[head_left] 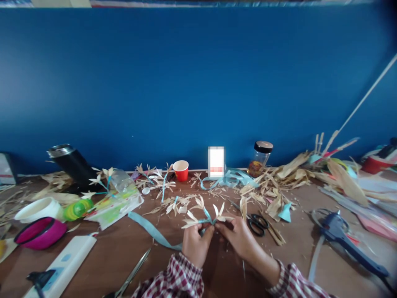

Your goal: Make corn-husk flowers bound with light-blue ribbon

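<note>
In the head view, a husk-flower spray [207,214] is held over the brown table [291,256]. Its joined blue stems are pinched by the closed fingers of the left hand [197,244] and right hand [243,240]; blooms are fanned left, forward and right, the middle stem being angled away, slightly leftward.

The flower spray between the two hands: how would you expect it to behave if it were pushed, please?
The flower spray is probably light, its petals looking thin. Those spread, pointed petals could bend or tear. The slim blue stems may flex.
</note>
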### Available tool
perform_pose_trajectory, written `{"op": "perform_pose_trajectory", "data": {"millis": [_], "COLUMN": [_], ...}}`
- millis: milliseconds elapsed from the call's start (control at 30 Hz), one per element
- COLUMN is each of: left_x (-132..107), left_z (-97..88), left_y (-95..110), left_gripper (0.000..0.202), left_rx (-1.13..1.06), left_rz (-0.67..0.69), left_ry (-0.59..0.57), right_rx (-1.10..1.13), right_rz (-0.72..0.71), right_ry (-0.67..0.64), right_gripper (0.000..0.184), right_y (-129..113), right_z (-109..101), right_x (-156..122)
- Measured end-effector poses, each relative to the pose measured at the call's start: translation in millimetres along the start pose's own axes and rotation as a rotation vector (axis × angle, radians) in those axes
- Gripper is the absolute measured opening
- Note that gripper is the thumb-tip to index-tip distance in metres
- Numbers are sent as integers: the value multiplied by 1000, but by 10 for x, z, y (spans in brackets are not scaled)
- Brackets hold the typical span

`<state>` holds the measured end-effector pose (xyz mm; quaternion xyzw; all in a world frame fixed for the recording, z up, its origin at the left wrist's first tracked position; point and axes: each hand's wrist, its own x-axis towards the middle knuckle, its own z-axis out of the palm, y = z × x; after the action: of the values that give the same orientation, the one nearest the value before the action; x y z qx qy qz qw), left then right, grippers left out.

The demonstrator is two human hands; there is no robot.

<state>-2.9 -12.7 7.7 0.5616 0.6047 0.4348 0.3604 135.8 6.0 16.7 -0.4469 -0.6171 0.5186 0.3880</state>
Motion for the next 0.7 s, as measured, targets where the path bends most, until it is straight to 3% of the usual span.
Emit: {"op": "perform_pose_trajectory", "data": {"millis": [167, 333, 700], "left_x": [-51, -82, -46], "left_z": [15, 53, -35], "left_y": [27, -13, 81], "left_gripper": [20, 19, 19], "left_rx": [36, 147, 130], "left_rz": [59, 74, 31], "left_ry": [14, 59, -15], "right_rx": [39, -51, -76], "right_rz": [41, -33, -68], "right_ry": [32, 110, 123], "right_gripper": [18, 13, 16], "right_y": [-12, 4, 46], "right_z": [21, 38, 61], "right_x": [-60, -99, -107]}}
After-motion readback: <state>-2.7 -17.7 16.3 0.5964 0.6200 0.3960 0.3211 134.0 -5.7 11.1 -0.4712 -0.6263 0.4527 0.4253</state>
